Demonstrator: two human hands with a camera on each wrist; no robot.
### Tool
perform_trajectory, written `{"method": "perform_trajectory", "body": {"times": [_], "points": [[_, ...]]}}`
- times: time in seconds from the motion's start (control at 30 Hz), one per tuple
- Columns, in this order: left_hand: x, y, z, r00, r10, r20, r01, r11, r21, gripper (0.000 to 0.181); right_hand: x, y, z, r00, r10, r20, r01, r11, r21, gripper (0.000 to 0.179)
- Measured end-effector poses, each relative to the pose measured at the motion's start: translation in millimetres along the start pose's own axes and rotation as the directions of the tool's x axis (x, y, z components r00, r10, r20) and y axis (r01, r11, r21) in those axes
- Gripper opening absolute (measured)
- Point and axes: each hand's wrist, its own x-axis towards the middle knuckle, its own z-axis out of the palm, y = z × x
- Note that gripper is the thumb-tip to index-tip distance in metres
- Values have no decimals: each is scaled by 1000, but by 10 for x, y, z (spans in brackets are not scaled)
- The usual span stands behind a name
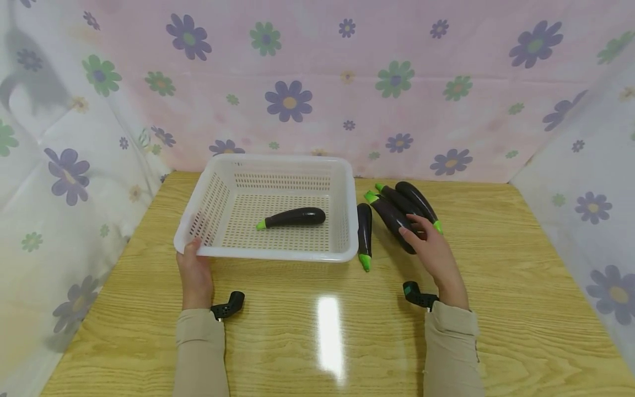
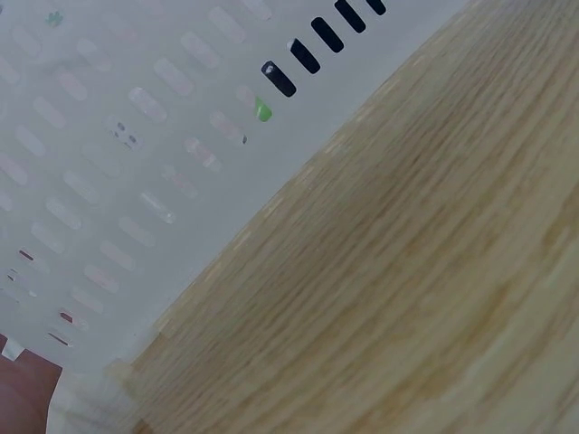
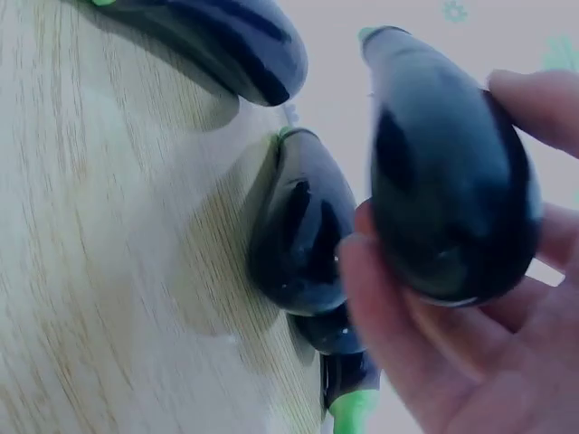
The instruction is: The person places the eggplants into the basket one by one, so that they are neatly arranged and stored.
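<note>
I have right hand [image 1: 436,256] gripping one eggplant [image 1: 389,218] at right — left hand [image 1: 195,277] holding white basket [image 1: 268,254] by near-left corner.

Basket [image 1: 268,253] was on the table [image 1: 278,336], left of center, toward the back. First eggplant [image 1: 297,216] lay inside it, on the floor, stem end left. Left hand [image 1: 195,275] was at the basket's front-left corner. Second eggplant [image 1: 364,229] lay on the table just right of the basket, stem end to the front. Third eggplant [image 1: 388,215] was in the right hand [image 1: 436,256], right of the second. Fourth eggplant [image 1: 401,201] and fifth eggplant [image 1: 416,196] were behind that, fifth rightmost. Back cloth [image 1: 317,138] stood behind everything.
</note>
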Motion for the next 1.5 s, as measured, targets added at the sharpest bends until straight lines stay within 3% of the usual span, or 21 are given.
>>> {"method": "perform_trajectory", "body": {"times": [0.2,0.37,0.47,0.83,1.07,1.3,1.5], "points": [[26,-17,24,1000,-14,-12,14,1000,1,45,-10,-36,-25,993,-33,-109,48,990,135,61],[46,-28,45,1000,-11,-5,11,1000,-4,46,-65,-156,-62,988,-39,-152,82,955,286,56],[52,-35,61,1000,-7,-7,6,1000,-18,46,-68,-172,-70,984,-46,-174,102,940,326,55],[-9,16,38,999,-21,-28,21,1000,-12,43,42,-194,10,974,-94,-206,153,943,295,52],[-8,28,-12,999,-20,-45,18,998,-57,43,26,-235,30,979,-91,-183,148,934,325,53],[15,17,13,998,-41,-37,40,999,-22,43,-17,-257,54,976,-69,-205,137,930,340,52],[-18,-4,6,997,-58,-46,57,998,-32,42,-31,-273,127,972,-128,-196,195,906,375,48]]}}
